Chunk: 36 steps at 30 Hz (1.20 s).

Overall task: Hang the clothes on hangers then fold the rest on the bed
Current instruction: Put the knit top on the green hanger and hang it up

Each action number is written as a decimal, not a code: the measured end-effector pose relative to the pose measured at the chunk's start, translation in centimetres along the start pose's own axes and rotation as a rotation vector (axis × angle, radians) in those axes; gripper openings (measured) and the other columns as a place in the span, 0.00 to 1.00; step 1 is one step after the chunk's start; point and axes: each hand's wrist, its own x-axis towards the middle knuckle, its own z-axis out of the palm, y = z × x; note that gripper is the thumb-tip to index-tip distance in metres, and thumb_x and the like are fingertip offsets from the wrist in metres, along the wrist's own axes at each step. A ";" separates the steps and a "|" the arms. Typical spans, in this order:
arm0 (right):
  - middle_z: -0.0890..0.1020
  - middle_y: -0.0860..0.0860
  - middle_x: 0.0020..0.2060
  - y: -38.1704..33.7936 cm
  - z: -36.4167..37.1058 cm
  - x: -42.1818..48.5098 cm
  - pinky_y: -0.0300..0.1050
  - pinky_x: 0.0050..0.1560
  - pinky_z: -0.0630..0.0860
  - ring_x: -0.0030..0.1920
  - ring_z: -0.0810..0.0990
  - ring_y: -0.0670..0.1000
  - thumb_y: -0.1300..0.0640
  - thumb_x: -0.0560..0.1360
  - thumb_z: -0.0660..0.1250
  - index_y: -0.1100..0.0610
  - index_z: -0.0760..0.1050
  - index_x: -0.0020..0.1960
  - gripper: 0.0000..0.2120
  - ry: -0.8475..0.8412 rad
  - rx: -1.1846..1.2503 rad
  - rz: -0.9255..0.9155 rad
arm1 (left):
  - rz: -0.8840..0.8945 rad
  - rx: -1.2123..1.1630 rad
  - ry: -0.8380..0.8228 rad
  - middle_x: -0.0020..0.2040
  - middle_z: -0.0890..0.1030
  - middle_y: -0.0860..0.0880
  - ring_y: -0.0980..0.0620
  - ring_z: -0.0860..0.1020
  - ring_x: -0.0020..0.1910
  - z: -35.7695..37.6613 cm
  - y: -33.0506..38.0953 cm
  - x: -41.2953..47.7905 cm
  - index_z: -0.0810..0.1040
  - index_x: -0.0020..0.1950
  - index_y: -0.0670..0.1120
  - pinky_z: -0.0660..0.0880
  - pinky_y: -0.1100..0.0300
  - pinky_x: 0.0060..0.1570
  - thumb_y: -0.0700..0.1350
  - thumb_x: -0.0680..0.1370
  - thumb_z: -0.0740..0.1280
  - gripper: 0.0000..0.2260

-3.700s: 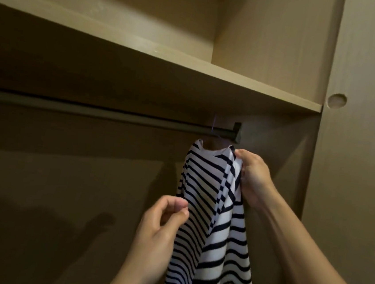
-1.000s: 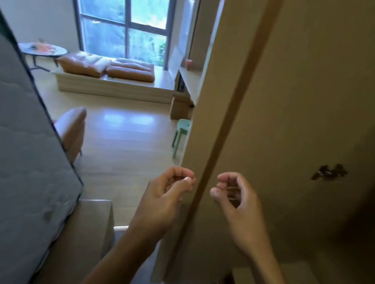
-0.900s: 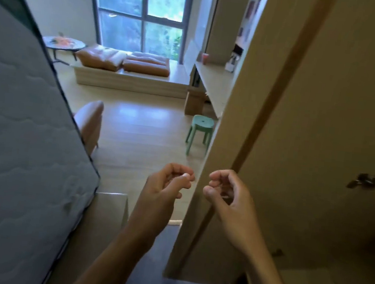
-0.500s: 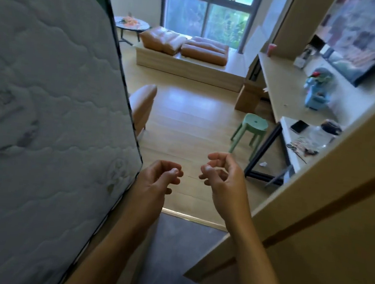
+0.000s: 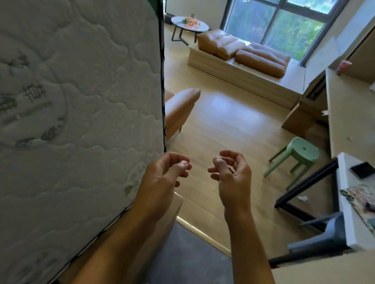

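While a puffy quilted mattress is standing alongside,
left hand and right hand are hovering loosely curled, gripping nothing.

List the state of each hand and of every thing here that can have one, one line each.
left hand, fingers loosely curled, holds nothing
right hand, fingers loosely curled, holds nothing
mattress, standing upright on its edge
green stool, upright on the floor, nothing on it
phone, lying flat on the white table
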 end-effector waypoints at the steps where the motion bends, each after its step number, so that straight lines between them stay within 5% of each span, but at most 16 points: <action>1: 0.81 0.51 0.48 0.0 0.6 0.8 0.40 0.43 0.81 0.42 0.84 0.49 0.56 0.81 0.66 0.56 0.74 0.59 0.08 -0.004 0.007 0.004 | -0.003 0.000 0.008 0.49 0.84 0.54 0.57 0.82 0.50 0.0 -0.1 0.8 0.80 0.54 0.49 0.76 0.65 0.47 0.46 0.83 0.61 0.07; 18: 0.82 0.53 0.50 -2.0 8.0 15.8 0.44 0.45 0.82 0.41 0.85 0.49 0.56 0.81 0.66 0.56 0.75 0.58 0.08 0.049 0.077 0.004 | 0.088 -0.059 -0.020 0.45 0.85 0.54 0.55 0.82 0.48 0.4 2.6 13.2 0.81 0.52 0.48 0.75 0.60 0.49 0.45 0.82 0.64 0.06; 24: 0.82 0.52 0.48 -1.7 8.7 21.1 0.41 0.42 0.81 0.38 0.85 0.48 0.57 0.81 0.67 0.56 0.76 0.57 0.06 0.024 0.112 -0.001 | 0.081 -0.053 -0.033 0.46 0.85 0.53 0.52 0.83 0.49 2.2 2.7 17.9 0.81 0.51 0.47 0.74 0.59 0.48 0.54 0.71 0.63 0.15; 36: 0.82 0.50 0.47 4.3 -1.7 41.4 0.36 0.41 0.79 0.43 0.84 0.50 0.57 0.80 0.68 0.55 0.76 0.54 0.04 0.106 0.010 0.033 | -0.005 -0.076 -0.115 0.45 0.86 0.48 0.45 0.82 0.49 17.7 2.6 36.8 0.81 0.48 0.47 0.73 0.54 0.47 0.48 0.76 0.68 0.06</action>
